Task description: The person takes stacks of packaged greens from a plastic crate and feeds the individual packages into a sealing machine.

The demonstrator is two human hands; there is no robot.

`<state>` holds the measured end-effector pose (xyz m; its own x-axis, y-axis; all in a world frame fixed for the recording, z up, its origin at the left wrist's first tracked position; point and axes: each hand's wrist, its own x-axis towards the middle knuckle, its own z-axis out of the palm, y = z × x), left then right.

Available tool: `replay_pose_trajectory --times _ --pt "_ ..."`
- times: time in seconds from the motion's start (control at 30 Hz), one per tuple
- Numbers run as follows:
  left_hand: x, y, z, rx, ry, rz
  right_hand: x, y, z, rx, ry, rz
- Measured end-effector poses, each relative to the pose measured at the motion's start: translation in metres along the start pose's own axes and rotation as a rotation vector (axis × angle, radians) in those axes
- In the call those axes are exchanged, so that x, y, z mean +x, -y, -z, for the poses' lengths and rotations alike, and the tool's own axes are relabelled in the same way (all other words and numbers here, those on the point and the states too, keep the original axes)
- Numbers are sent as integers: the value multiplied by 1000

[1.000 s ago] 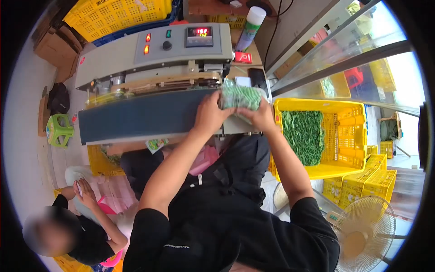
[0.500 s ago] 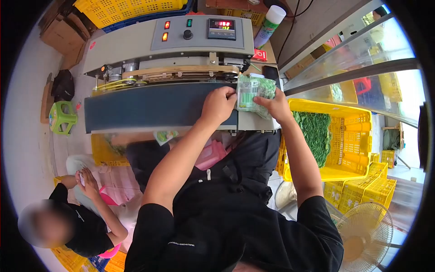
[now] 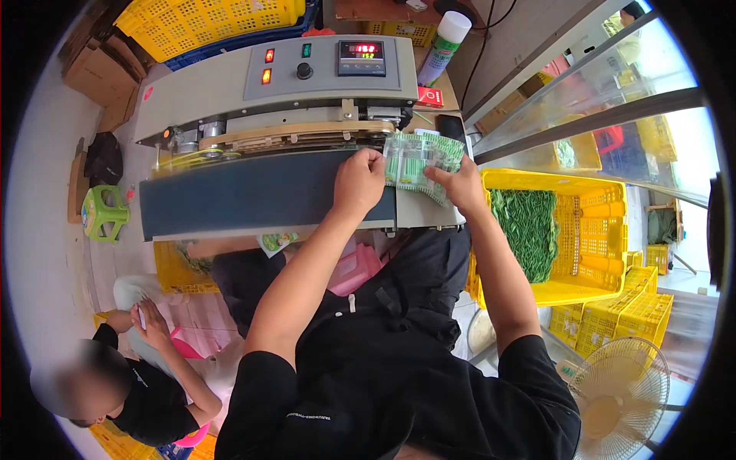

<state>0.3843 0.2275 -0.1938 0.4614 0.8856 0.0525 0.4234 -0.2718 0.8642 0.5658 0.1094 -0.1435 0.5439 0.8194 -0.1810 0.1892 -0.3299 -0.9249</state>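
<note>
Working at a band sealer [image 3: 192, 86], close to the dark conveyor belt [image 3: 245, 195] along its front. Reaching to the belt's right-hand end, just left of a yellow perforated crate [image 3: 613, 249] part-filled with slender green chillies or beans [image 3: 524, 230]. Holding a printed, green-striped plastic bag [image 3: 409, 166] over the pale plate there, just beside the sealing band's end. Now spread flatter, with the printed face turned up; probably easier to line up with the band for that. Gripping the bag's right side in the right hand [image 3: 464, 186], thumb across the face, fingers mostly hidden beneath. Pinching at the left edge with the left hand [image 3: 358, 182], thumb and forefinger close together. Cannot tell whether sealed or open.
</note>
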Motion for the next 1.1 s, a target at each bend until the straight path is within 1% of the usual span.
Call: replay_pose_trajectory --times 0.07,0.13,0.23,0.3,0.33,0.37,0.43,0.47,0.53,0.6,0.7,0.77,0.83,0.87,0.9,0.93,1.0,1.03,1.07,1.1 --pt "1 7 -11 -148 14 34 1 -6 -1 -41 -25 22" --pt "-4 4 -16 -158 -3 41 1 -10 2 -45 -40 62" --pt "-7 -15 -6 -179 1 50 -1 -2 2 -13 -8 43" --pt "-10 -25 -1 -2 11 -25 4 -8 -2 -77 -18 80" --pt "-11 -28 -1 11 -8 4 -2 7 -3 -177 -31 132" --pt "-9 -27 -1 11 -9 -1 0 5 -2 -177 -35 135" --pt "-10 -20 0 124 -140 -172 2 -6 -6 -20 -67 102" --pt "-10 -17 -1 128 -141 -171 2 -8 -5 -17 -61 84" --pt "-7 -13 0 31 -83 -48 2 -11 -3 -41 -90 77" --pt "-3 -11 -2 20 -66 -19 -1 -12 -1 -81 -138 47" --pt "1 -18 2 5 -40 42 2 -18 0 -40 -136 33" --pt "5 -19 5 5 -28 76 -2 -5 1 -50 -135 33" --pt "8 -7 10 -5 -71 120 -3 -3 0 -59 -125 32" --pt "8 0 13 -21 -110 110 -2 -7 0 -50 -124 59" --pt "9 8 18 -18 -118 128 0 -11 0 -42 -121 87" --pt "7 14 25 -13 -124 151 -1 -8 1 -17 -85 49" --pt "7 25 42 -2 -146 166 6 -22 -1 -10 -91 97" --pt "4 28 51 -48 -186 167 5 -18 -1 -84 -97 116" --pt "1 31 59 -92 -222 167 3 -15 -2 -83 -86 104" --pt "-7 33 67 21 -382 -23 3 -11 -1 -85 -77 97"
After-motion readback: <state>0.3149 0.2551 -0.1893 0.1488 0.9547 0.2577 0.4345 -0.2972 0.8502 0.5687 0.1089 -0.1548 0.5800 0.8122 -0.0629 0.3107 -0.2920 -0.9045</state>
